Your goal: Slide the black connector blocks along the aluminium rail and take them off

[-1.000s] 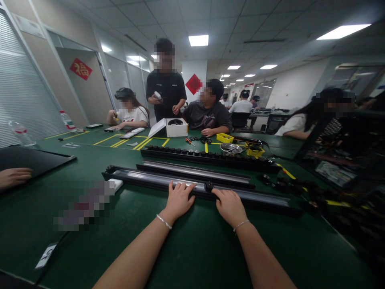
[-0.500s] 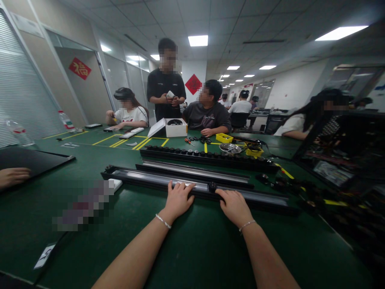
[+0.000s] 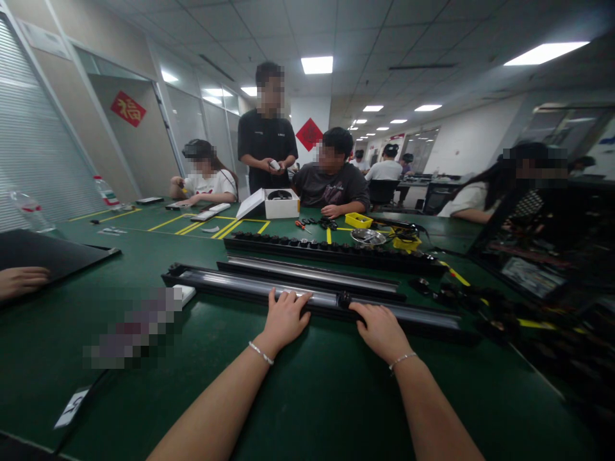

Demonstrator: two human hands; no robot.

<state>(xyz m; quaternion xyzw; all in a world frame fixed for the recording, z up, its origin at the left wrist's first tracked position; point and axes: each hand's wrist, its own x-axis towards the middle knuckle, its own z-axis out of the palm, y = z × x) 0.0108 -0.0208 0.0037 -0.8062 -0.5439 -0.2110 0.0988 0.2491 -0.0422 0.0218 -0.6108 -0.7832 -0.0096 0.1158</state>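
Observation:
A long black rail (image 3: 230, 285) with a shiny clear strip along its top lies crosswise before me. My left hand (image 3: 288, 315) rests on its near side, fingers spread over the strip, thumb apart at the front. On the same rail sits a small black round piece (image 3: 344, 299). My right hand (image 3: 381, 326) has its fingertips at that piece's right side; the grip is partly hidden. Just behind lies a second black rail (image 3: 307, 272) with a similar strip. Farther back is a black bar (image 3: 331, 250) carrying a row of small black pieces.
Many black parts (image 3: 509, 314) lie at the right. Beyond the rails are a yellow tray (image 3: 358, 220), a metal dish (image 3: 368, 237), scissors (image 3: 328, 223) and a white box (image 3: 282, 206). At the left, another person's hand (image 3: 23, 282) touches a black panel (image 3: 52, 256).
My right hand and the small black round piece have shifted slightly right along the rail. My left hand stays in place. The standing person's hands have lowered.

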